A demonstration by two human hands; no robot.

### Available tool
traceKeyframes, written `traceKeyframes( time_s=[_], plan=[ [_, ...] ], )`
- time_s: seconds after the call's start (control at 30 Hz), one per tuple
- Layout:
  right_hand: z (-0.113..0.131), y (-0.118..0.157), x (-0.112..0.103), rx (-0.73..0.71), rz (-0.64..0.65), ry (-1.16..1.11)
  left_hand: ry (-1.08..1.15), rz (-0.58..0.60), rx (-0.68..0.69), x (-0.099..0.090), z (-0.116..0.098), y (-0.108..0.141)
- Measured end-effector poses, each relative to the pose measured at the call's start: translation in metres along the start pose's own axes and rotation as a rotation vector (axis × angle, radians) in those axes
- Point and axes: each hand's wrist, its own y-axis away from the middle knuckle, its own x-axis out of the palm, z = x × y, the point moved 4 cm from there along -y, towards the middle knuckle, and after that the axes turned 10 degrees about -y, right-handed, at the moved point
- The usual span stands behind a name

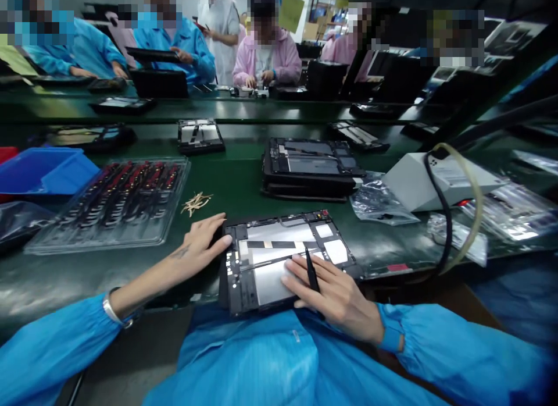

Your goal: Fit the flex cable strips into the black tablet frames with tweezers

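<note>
An opened tablet point(272, 284), its silver battery plates and black frame showing, lies at the table's front edge before me. My left hand point(204, 238) holds its upper left corner, thumb on the frame and fingers along the outer side. Across the tablet's right half rests my right hand point(335, 292), fingertips on the battery. Between its fingers is a slim black tool, apparently tweezers point(311, 269), pointing up and away from me. Its lower end is hidden by the hand.
Beyond the tablet stands a stack of tablets point(311, 167). To the left are small tan strips point(197, 202), a clear parts tray point(117, 202) and a blue bin point(47, 170). On the right sit a plastic bag point(381, 199), a grey device point(440, 179) and looping cables point(475, 208). Co-workers sit opposite.
</note>
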Motion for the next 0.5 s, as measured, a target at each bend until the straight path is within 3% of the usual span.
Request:
traceKeyframes(
  time_s=[0.17, 0.23, 0.33, 0.4, 0.5],
  plan=[
    [-0.004, -0.003, 0.002, -0.036, -0.093, 0.005, 0.647, 0.083, -0.106, -0.013, -0.044, 0.009],
    [-0.006, -0.007, -0.003, -0.072, -0.14, -0.003, 0.822, 0.006, -0.123, -0.028, -0.056, 0.012],
    [-0.013, -0.016, -0.014, -0.182, -0.181, 0.021, 0.825, -0.155, -0.129, -0.059, -0.059, 0.002],
    [-0.023, -0.025, -0.017, -0.252, -0.2, 0.044, 0.786, -0.278, -0.103, -0.085, -0.052, -0.022],
    [-0.046, -0.041, -0.01, -0.293, -0.227, 0.032, 0.818, -0.524, 0.049, -0.129, -0.035, -0.089]
  ],
)
